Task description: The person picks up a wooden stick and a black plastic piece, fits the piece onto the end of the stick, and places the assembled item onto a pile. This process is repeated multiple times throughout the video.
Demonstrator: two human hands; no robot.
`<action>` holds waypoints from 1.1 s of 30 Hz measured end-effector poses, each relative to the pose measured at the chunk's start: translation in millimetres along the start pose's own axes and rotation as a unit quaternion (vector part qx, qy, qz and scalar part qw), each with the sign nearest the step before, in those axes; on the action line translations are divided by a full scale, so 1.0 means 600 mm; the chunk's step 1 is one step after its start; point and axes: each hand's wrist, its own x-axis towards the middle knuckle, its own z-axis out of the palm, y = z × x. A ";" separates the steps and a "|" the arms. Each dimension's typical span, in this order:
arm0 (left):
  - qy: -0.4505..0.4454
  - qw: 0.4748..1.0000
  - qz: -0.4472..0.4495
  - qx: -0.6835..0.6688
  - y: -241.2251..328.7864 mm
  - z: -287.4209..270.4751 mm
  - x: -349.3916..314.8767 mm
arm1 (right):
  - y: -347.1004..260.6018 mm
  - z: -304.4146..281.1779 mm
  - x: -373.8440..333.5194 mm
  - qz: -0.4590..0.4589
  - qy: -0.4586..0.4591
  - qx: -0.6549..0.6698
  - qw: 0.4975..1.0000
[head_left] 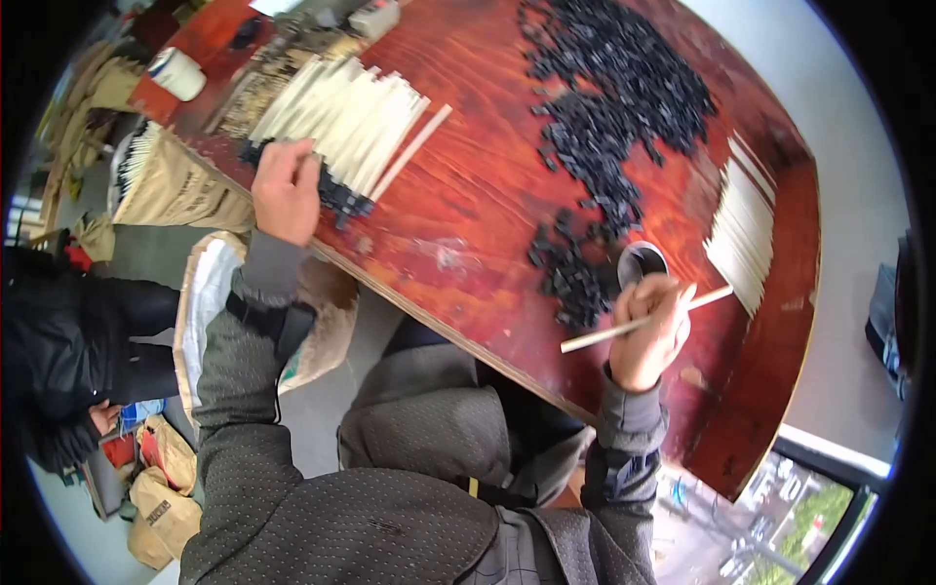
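My right hand [647,336] is closed round a thin pale stick [604,335], which slants up to the right. Just beyond its knuckles is a small round cup [642,259] with a dark inside. Left of it lies a small heap of black pieces [575,273]. My left hand [287,195] has its fingers curled at the near end of a pile of pale sticks [341,112]. Black ends [343,198] show along that side of the pile. Whatever the left fingertips grip is hidden. One stick [411,152] lies slightly apart, right of the pile.
A large heap of black pieces [614,88] covers the far middle of the red table [458,292]. More pale sticks [746,234] lie by the raised right edge. A white jar [176,74] stands far left. Below left are an open sack [195,331] and another person [78,341].
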 end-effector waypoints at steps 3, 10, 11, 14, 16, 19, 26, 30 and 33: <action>-0.125 0.984 0.041 -0.117 0.145 0.037 -0.072 | -0.018 -0.023 0.012 -0.022 0.023 -0.019 0.999; -0.282 0.918 0.077 -0.267 0.314 0.137 -0.166 | -0.034 -0.059 0.018 -0.031 0.052 -0.015 0.998; -0.290 0.919 0.099 -0.250 0.323 0.144 -0.167 | -0.035 -0.062 0.018 -0.023 0.044 -0.015 0.999; -0.281 0.932 0.123 -0.195 0.336 0.135 -0.157 | -0.023 -0.062 0.014 -0.013 0.042 0.013 0.999; -0.266 0.939 0.159 -0.151 0.332 0.137 -0.157 | -0.006 -0.058 0.015 -0.012 0.062 0.050 0.997; -0.245 0.940 0.194 -0.134 0.340 0.164 -0.173 | -0.009 -0.087 0.017 -0.017 0.106 -0.028 0.994; -0.240 0.953 0.138 -0.123 0.342 0.157 -0.188 | -0.023 -0.060 0.014 0.043 0.118 -0.056 0.991; -0.228 0.956 0.128 -0.135 0.339 0.154 -0.190 | -0.023 -0.044 0.012 0.054 0.142 -0.058 0.987; -0.232 0.957 0.115 -0.130 0.341 0.158 -0.193 | -0.022 -0.047 0.015 0.042 0.132 -0.066 0.988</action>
